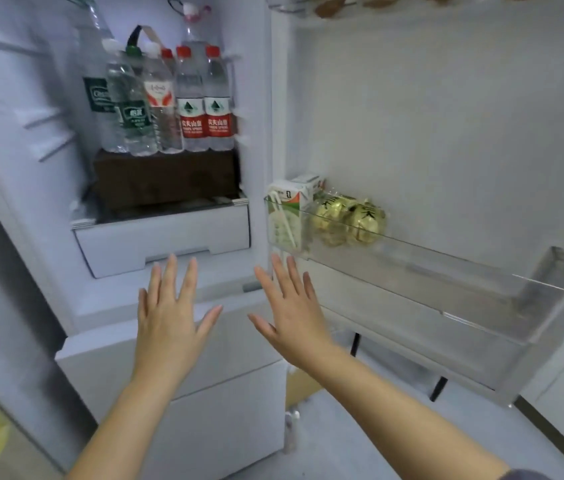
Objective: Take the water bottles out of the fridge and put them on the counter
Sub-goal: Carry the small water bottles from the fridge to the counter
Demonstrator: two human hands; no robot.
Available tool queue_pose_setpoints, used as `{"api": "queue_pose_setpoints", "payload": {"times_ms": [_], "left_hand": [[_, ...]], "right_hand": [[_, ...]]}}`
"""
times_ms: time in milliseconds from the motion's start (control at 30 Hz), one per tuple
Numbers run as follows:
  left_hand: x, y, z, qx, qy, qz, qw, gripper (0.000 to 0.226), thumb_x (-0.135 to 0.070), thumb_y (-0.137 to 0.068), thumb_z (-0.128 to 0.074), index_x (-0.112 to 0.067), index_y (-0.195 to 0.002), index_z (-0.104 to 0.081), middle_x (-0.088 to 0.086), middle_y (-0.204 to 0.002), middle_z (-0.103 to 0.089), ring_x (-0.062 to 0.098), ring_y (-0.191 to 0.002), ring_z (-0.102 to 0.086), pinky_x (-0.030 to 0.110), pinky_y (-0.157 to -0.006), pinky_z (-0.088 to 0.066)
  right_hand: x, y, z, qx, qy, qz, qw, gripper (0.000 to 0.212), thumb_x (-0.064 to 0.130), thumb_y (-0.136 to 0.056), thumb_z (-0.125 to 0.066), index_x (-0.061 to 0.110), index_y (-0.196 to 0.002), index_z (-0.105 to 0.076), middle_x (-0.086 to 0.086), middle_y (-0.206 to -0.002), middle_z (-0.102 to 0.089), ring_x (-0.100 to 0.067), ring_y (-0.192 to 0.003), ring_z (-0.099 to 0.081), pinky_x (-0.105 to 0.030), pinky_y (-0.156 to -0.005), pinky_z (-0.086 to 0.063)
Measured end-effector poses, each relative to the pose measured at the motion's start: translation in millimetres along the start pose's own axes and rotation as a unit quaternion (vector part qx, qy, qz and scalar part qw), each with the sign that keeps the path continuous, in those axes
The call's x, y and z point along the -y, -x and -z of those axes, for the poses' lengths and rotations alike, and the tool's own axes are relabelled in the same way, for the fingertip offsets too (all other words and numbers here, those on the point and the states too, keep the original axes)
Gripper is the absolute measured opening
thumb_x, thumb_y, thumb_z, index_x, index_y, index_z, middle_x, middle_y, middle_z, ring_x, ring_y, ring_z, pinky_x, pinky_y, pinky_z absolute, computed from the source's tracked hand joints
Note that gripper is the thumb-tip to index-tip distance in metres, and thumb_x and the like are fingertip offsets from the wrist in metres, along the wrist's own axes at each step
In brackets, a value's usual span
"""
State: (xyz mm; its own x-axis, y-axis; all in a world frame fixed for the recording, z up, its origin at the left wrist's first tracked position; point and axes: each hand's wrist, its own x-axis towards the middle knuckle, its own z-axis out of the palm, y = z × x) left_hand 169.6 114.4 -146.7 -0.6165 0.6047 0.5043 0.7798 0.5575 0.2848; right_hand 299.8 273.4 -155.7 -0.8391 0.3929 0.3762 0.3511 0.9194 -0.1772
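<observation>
Left hand (169, 318) and right hand (292, 315) hover empty, fingers spread, below the water bottles (188, 102) in the fridge (13, 140).

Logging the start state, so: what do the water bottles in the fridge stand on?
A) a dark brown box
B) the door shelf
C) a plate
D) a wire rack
A: the water bottles stand in a row on top of the dark brown box, above the white drawer.
</observation>
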Motion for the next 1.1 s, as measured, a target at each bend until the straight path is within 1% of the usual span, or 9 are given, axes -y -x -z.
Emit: {"api": "queue_pose_setpoints", "payload": {"times_ms": [133,233,400,533,700,800,867,1000,1100], "left_hand": [[34,-52,1,-0.028,-0.027,0.021,0.999,0.078,-0.056,-0.089,-0.045,-0.019,-0.154,-0.021,0.011,-0.162,-0.012,0.029,-0.15,-0.003,0.052,-0.117,-0.014],[58,-95,2,-0.036,-0.035,0.029,0.998,0.079,-0.053,-0.091,-0.05,-0.021,-0.155,-0.018,0.01,-0.162,-0.009,0.029,-0.15,-0.002,0.052,-0.118,-0.014],[103,-181,-3,-0.055,-0.038,0.018,0.998,0.078,-0.049,-0.091,-0.056,-0.02,-0.154,-0.02,0.01,-0.162,-0.012,0.028,-0.15,-0.003,0.053,-0.118,-0.015],[136,-253,-8,-0.053,-0.03,0.018,0.998,0.08,-0.052,-0.093,-0.052,-0.02,-0.155,-0.014,0.009,-0.162,-0.009,0.027,-0.15,-0.001,0.051,-0.119,-0.013],[161,-331,-8,-0.08,0.05,0.033,0.995,0.086,-0.048,-0.09,-0.059,-0.017,-0.155,-0.011,0.008,-0.161,-0.016,0.026,-0.148,-0.012,0.047,-0.119,-0.019],[167,-367,-6,-0.11,0.156,0.068,0.979,0.088,-0.044,-0.086,-0.067,-0.016,-0.153,-0.016,0.011,-0.154,-0.03,0.029,-0.141,-0.029,0.046,-0.112,-0.033],[168,-385,-2,-0.128,0.214,0.084,0.965,0.089,-0.042,-0.085,-0.07,-0.014,-0.152,-0.018,0.013,-0.151,-0.034,0.029,-0.137,-0.035,0.044,-0.107,-0.037],[165,-411,3,-0.133,0.237,0.094,0.958,0.095,-0.042,-0.082,-0.073,-0.011,-0.152,-0.016,0.013,-0.153,-0.03,0.029,-0.137,-0.036,0.044,-0.104,-0.039],[162,-422,3,-0.131,0.266,0.117,0.948,0.091,-0.04,-0.082,-0.074,-0.008,-0.149,-0.021,0.013,-0.147,-0.037,0.029,-0.132,-0.043,0.042,-0.1,-0.043]], "right_hand": [[16,-71,-16,-0.006,-0.033,0.029,0.999,0.071,0.047,-0.1,-0.04,0.028,-0.156,0.001,-0.002,-0.163,0.016,-0.022,-0.149,0.021,-0.041,-0.12,0.007],[30,-123,-26,0.002,-0.044,0.032,0.999,0.069,0.047,-0.101,-0.037,0.028,-0.156,0.001,-0.001,-0.163,0.017,-0.021,-0.148,0.021,-0.038,-0.119,0.008],[46,-212,-40,-0.002,-0.048,0.01,0.999,0.07,0.046,-0.101,-0.039,0.029,-0.156,0.002,-0.002,-0.163,0.017,-0.023,-0.149,0.018,-0.043,-0.122,0.001],[53,-279,-47,-0.024,-0.031,-0.006,0.999,0.07,0.043,-0.101,-0.042,0.026,-0.156,-0.003,-0.002,-0.164,0.008,-0.024,-0.151,0.012,-0.045,-0.123,-0.006],[56,-355,-51,-0.025,-0.017,-0.031,0.999,0.07,0.037,-0.101,-0.043,0.025,-0.156,-0.002,0.003,-0.164,0.008,-0.02,-0.151,0.011,-0.047,-0.122,-0.005],[53,-387,-53,-0.032,0.016,-0.031,0.999,0.071,0.034,-0.101,-0.044,0.025,-0.156,-0.001,0.003,-0.165,0.006,-0.02,-0.151,0.01,-0.05,-0.122,-0.006],[52,-399,-56,-0.025,0.039,-0.029,0.999,0.073,0.03,-0.1,-0.047,0.024,-0.157,-0.001,0.001,-0.165,0.006,-0.02,-0.151,0.011,-0.051,-0.122,-0.006],[49,-405,-64,-0.034,0.058,-0.026,0.997,0.077,0.021,-0.097,-0.05,0.024,-0.157,-0.001,0.001,-0.165,0.006,-0.02,-0.151,0.01,-0.05,-0.122,-0.008],[47,-405,-67,-0.047,0.06,-0.024,0.997,0.079,0.016,-0.095,-0.051,0.024,-0.156,-0.002,0.002,-0.165,0.005,-0.02,-0.151,0.009,-0.049,-0.121,-0.011]]}}
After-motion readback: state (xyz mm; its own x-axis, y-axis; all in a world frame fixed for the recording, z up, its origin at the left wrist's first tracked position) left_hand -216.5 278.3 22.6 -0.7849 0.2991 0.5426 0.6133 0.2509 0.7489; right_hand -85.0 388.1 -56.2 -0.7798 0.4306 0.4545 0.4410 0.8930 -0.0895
